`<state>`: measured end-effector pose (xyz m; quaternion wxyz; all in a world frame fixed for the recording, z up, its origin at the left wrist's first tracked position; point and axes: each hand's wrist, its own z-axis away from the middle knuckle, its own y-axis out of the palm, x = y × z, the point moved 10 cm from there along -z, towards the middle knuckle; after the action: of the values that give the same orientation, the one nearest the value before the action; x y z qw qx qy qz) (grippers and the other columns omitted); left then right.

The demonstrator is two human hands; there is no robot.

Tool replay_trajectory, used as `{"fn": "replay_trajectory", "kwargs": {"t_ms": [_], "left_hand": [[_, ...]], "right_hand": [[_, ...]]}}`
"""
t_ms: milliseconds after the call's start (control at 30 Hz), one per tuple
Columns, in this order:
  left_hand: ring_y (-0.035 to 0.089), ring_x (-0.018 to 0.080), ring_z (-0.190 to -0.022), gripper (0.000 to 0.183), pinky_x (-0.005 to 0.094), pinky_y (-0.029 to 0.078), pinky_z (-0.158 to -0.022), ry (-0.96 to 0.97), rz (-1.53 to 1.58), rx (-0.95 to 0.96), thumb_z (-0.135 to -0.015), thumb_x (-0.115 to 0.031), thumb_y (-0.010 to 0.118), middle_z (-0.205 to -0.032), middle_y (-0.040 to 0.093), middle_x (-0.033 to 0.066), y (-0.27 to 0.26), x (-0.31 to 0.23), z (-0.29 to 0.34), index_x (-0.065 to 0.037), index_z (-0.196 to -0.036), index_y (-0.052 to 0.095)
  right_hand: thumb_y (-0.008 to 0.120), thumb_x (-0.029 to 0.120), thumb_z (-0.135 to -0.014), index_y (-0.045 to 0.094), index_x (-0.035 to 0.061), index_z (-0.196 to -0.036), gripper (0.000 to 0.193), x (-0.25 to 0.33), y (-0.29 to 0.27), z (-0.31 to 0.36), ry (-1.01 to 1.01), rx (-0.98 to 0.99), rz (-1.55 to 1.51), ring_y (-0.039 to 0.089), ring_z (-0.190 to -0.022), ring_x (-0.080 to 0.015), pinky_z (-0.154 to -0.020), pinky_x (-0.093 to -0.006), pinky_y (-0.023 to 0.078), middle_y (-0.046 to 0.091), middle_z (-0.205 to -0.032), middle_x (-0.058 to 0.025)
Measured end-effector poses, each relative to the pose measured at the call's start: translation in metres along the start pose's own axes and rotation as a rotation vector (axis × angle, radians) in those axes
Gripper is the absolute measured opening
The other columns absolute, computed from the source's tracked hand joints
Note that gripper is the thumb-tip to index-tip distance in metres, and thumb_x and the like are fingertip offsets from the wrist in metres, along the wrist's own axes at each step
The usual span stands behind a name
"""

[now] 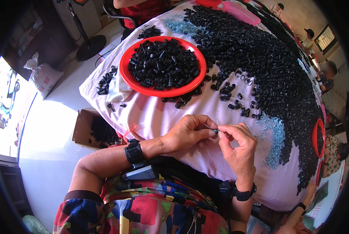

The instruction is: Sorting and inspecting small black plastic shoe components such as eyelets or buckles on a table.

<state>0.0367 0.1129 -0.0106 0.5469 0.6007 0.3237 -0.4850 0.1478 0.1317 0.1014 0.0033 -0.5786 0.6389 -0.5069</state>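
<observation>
My left hand point(188, 132) and my right hand point(238, 142) meet over the near edge of the pink-covered table point(151, 117). Between their fingertips they pinch one small black plastic part point(215, 131) with a thin metal piece sticking out of it. Both wrists wear black bands. A red round tray point(124, 74) heaped with the same small black parts point(163, 64) sits beyond my left hand. A wide pile of black parts point(268, 66) covers the table's right side. Loose parts point(233, 97) lie scattered just past my fingers.
Small silvery metal pieces point(274, 140) lie in a patch right of my right hand, and another patch point(180, 26) at the far side. An open cardboard box point(94, 130) with black parts stands on the floor at left. Other people sit along the right edge beside a second red tray point(314, 136).
</observation>
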Motion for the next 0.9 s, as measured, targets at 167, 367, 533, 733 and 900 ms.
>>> {"fn": "replay_trajectory", "kwargs": {"t_ms": [167,367,533,733,900], "left_hand": [[0.069,0.0066,-0.082,0.025,0.0218,0.057,-0.066,-0.081,-0.058,0.003,-0.103,-0.016,0.064,-0.102,0.073,0.0042,0.001,0.000,0.002,0.000,-0.122,0.065],[0.069,0.0066,-0.080,0.024,0.0215,0.056,-0.065,-0.127,-0.138,-0.008,-0.103,-0.017,0.064,-0.102,0.073,0.0040,0.002,0.001,0.003,0.001,-0.119,0.067],[0.068,0.0061,-0.080,0.023,0.0214,0.055,-0.065,-0.100,-0.117,-0.001,-0.103,-0.017,0.064,-0.100,0.073,0.0030,0.002,0.000,0.003,0.000,-0.119,0.067],[0.067,0.0049,-0.078,0.020,0.0209,0.055,-0.065,-0.041,-0.158,-0.025,-0.103,-0.016,0.064,-0.096,0.071,0.0007,0.004,-0.002,0.004,0.000,-0.115,0.065],[0.065,0.0035,-0.076,0.017,0.0209,0.053,-0.063,-0.011,-0.264,-0.080,-0.102,-0.014,0.065,-0.091,0.069,-0.0004,0.004,-0.006,0.007,-0.001,-0.113,0.066]], "right_hand": [[0.074,-0.006,-0.081,0.074,0.0020,-0.098,0.019,-0.004,0.000,0.001,0.040,-0.013,-0.035,0.064,-0.072,-0.0206,-0.062,-0.0306,0.053,0.073,-0.087,-0.0082],[0.075,-0.006,-0.081,0.074,0.0019,-0.097,0.018,-0.009,-0.002,0.002,0.045,0.002,-0.055,0.064,-0.070,-0.0192,-0.061,-0.0297,0.052,0.072,-0.084,-0.0082],[0.075,-0.006,-0.080,0.074,0.0020,-0.096,0.018,-0.012,-0.001,0.003,0.057,0.025,-0.068,0.064,-0.070,-0.0188,-0.060,-0.0297,0.052,0.072,-0.082,-0.0079],[0.076,-0.006,-0.079,0.074,0.0022,-0.096,0.019,-0.013,-0.001,0.003,0.012,0.033,-0.076,0.064,-0.070,-0.0184,-0.060,-0.0293,0.052,0.071,-0.081,-0.0076],[0.076,-0.007,-0.079,0.072,0.0025,-0.092,0.017,-0.006,0.002,0.003,-0.018,0.056,-0.043,0.066,-0.073,-0.0202,-0.060,-0.0300,0.054,0.071,-0.082,-0.0078]]}}
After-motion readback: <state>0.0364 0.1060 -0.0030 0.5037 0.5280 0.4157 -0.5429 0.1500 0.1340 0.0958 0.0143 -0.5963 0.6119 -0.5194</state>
